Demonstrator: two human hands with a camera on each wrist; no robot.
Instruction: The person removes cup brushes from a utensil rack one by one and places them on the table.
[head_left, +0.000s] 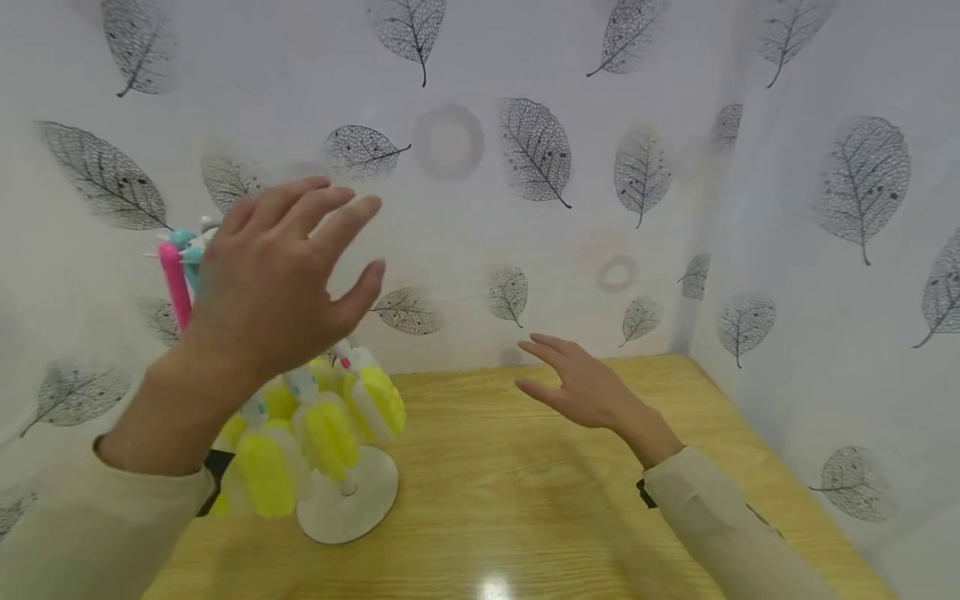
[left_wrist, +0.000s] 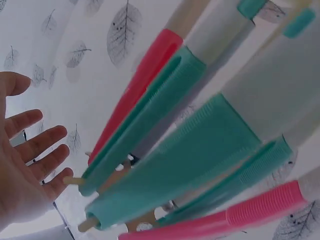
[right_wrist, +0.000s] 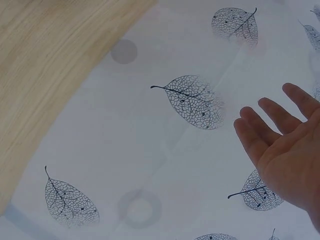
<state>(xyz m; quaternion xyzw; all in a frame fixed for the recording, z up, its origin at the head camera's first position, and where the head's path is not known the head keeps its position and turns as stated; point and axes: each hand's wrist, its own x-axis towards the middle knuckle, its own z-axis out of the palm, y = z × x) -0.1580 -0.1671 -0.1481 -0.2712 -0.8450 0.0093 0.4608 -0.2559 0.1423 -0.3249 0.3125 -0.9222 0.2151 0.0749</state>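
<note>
My left hand (head_left: 281, 258) is raised at the left with fingers spread, holding nothing, in front of a stand hung with several brushes. The brushes have yellow-and-white sponge heads (head_left: 327, 433) low down. Their pink handle (left_wrist: 265, 210) and teal handles (left_wrist: 175, 155) fill the left wrist view, close beside the left hand's fingers. The hand covers part of the stand's top in the head view. My right hand (head_left: 581, 383) hovers above the right part of the table, fingers extended, with nothing in it.
The stand's round white base (head_left: 352, 508) rests on the wood-grain table (head_left: 480, 483). Walls covered in leaf-print paper (head_left: 465, 242) rise behind the table and along its right side.
</note>
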